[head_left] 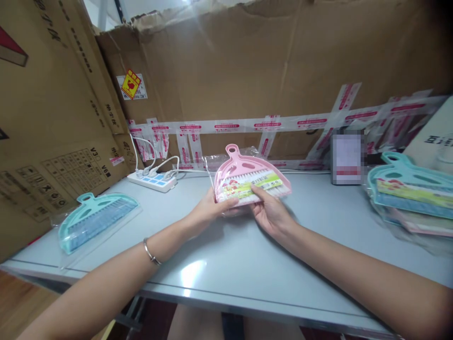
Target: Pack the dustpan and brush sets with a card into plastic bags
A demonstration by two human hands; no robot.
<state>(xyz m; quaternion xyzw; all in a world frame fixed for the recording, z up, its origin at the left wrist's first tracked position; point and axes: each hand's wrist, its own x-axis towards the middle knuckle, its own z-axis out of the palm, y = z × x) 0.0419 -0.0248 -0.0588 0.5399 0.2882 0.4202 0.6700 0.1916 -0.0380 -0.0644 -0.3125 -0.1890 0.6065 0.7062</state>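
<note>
A pink dustpan and brush set [244, 165] in clear plastic wrap is held up over the middle of the table. My left hand [208, 208] grips its lower left corner, thumb across the front. With the thumb on the yellow-green printed label [271, 183], my right hand [271, 210] holds the lower edge. White bristles show around the label. On the left of the table lies a wrapped teal dustpan set [101, 219] with blue bristles and no label visible. A stack of wrapped sets, topped by a teal labelled dustpan [414, 182], lies at the right.
A white power strip [152, 180] with plugged-in cables sits at the back left of the grey table [226, 264]. A phone-like device [347, 158] with a blurred screen stands at the back right. Large cardboard boxes [219, 71] wall off the back and left.
</note>
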